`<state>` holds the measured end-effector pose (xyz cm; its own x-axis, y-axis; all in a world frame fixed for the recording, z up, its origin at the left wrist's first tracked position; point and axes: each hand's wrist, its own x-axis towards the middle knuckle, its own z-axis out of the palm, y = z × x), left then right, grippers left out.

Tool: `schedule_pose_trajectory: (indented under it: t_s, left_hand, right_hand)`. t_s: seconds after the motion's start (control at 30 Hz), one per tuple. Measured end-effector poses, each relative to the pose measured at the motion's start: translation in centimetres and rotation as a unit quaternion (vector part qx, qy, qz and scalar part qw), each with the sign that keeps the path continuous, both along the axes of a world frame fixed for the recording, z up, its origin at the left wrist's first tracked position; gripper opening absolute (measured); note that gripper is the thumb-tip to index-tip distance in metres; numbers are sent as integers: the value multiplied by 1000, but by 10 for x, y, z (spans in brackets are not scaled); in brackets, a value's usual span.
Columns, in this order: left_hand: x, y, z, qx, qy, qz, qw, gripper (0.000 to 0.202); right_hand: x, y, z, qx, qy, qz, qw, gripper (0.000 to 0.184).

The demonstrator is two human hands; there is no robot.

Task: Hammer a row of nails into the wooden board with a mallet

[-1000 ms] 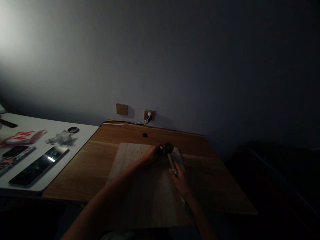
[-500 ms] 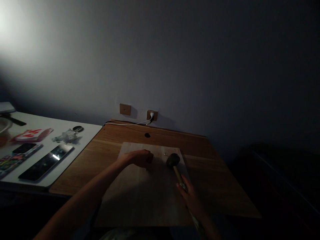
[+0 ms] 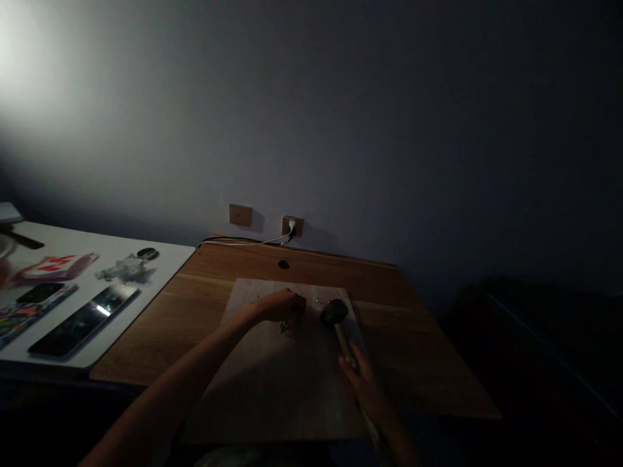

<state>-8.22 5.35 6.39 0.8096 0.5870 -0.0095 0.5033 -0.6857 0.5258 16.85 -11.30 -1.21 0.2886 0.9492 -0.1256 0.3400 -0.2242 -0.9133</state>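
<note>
Mallet (image 3: 334, 312) is gripped by the handle in the right hand (image 3: 360, 376), whose fingers are wrapped round it. Its dark head is held at eleven o'clock from that hand, over the upper right part of a pale board (image 3: 272, 395); whether the board is touched by it cannot be told. A small nail (image 3: 322, 301) is seen at ten o'clock from the head, just beside it.

At nine o'clock from the mallet head, the left hand (image 3: 280, 306) is placed over the board, its fingers curled and turned down. Some small shiny pieces (image 3: 283, 327) are seen at six o'clock from it; whether they are held or only lie beneath cannot be told, and how far the fingers are parted is hidden.

The board is carried by a wooden desk (image 3: 413, 347), in which a dark round hole (image 3: 283, 264) is cut at twelve o'clock from the left hand. Further that way, a white plug (image 3: 291, 224) is fitted into a wall socket (image 3: 299, 227).

At nine o'clock, a glossy black slab (image 3: 80, 324) is laid on a white desk (image 3: 170, 250). From the slab, a crumpled bag (image 3: 127, 268) is found at one o'clock and a red-and-white packet (image 3: 58, 264) at eleven.
</note>
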Motion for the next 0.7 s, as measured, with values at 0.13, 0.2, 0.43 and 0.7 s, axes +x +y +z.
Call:
schedule_pose_trajectory:
  t_s: [0.13,0.2,0.43,0.7]
  left_hand:
    - [5,7,-4,9,-19,17,1000,19]
    - [9,12,-8,38,-30,48,998,21]
    - [26,24,-20,128,0,115,985,22]
    - [37,19,-6,228,107,49,967,26]
  right_hand:
    - [-2,0,0,11,7,-14,1000,83]
    - [-2,0,0,4,6,-18,1000,85]
    - [2,0,-7,2,6,-3,1000,80]
    - [2,0,-7,0,5,-14,1000,80]
